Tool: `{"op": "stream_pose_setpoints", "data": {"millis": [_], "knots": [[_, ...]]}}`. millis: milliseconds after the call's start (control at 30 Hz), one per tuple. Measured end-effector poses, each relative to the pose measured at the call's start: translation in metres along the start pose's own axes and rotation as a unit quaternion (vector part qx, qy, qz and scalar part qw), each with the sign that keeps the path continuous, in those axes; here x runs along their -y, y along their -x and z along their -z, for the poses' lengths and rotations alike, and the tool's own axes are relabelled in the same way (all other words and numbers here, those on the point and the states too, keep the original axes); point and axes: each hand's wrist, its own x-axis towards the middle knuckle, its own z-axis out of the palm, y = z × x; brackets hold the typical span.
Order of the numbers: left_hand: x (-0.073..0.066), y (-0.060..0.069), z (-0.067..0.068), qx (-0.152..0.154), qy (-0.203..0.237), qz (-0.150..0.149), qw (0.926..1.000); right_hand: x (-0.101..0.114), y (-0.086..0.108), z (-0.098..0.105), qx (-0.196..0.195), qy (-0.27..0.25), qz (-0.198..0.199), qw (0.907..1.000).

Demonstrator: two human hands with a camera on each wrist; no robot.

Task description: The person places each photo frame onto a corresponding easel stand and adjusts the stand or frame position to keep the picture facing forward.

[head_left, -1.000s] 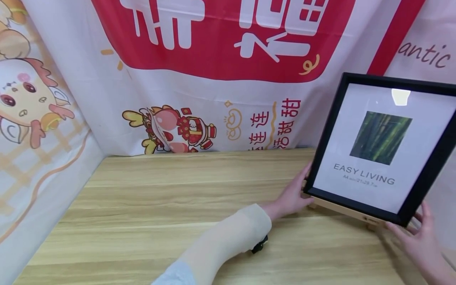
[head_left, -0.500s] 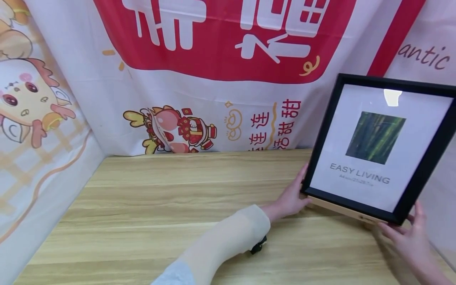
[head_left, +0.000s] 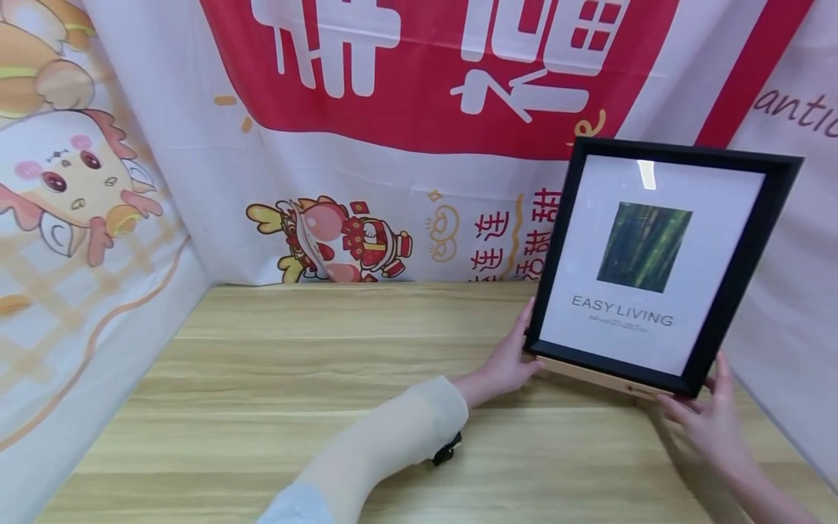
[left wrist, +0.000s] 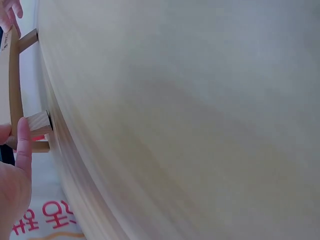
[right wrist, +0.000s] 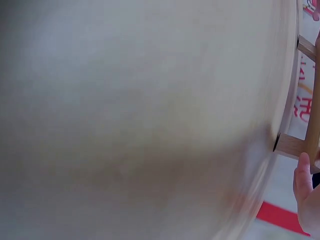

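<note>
A black picture frame (head_left: 563, 240) holds a white "EASY LIVING" sheet with a dark green picture. It leans back on the ledge of a wooden easel (head_left: 592, 374), at the right of the head view. My left hand (head_left: 504, 367) grips the easel's ledge at the frame's lower left corner. At the lower right corner, my right hand (head_left: 710, 422) holds the other end of the ledge. The left wrist view shows a short easel leg (left wrist: 39, 121) beside my fingers, standing on the tabletop. Another leg (right wrist: 290, 145) appears above my right fingers in the right wrist view.
The wood-grain table (head_left: 314, 378) extends left of the frame. A white and red printed cloth (head_left: 393, 124) hangs behind it, and a cartoon-printed cloth (head_left: 85, 291) covers the left side. A black strap piece (head_left: 447, 450) shows beneath my left sleeve.
The frame and easel have moved left across the table, with both hands holding on throughout. The head view has shifted slightly left.
</note>
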Motion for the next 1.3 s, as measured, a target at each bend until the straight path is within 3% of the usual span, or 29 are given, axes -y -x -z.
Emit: {"op": "stream_pose_setpoints", "data": {"millis": [200,400,700,967,1133,1300], "knots": [[0.006,0.008,0.017,-0.017,-0.007,0.006,0.9998,0.006,-0.009,-0.017,0.032,0.003,0.001,0.9995],[0.013,0.018,0.038,-0.040,-0.019,0.015,0.9989,0.012,-0.020,-0.039,0.043,0.009,0.027,0.9987],[0.021,0.035,0.067,-0.059,-0.002,0.040,0.9975,0.022,-0.031,-0.072,0.059,-0.001,0.047,0.9971],[0.027,0.052,0.095,-0.086,-0.026,0.041,0.9951,0.034,-0.038,-0.102,0.081,0.002,0.033,0.9962],[0.032,0.063,0.112,-0.089,-0.014,0.057,0.9943,0.042,-0.039,-0.120,0.104,-0.001,0.005,0.9946],[0.036,0.075,0.126,-0.094,-0.007,0.072,0.9929,0.050,-0.041,-0.137,0.112,-0.001,0.007,0.9937]]}}
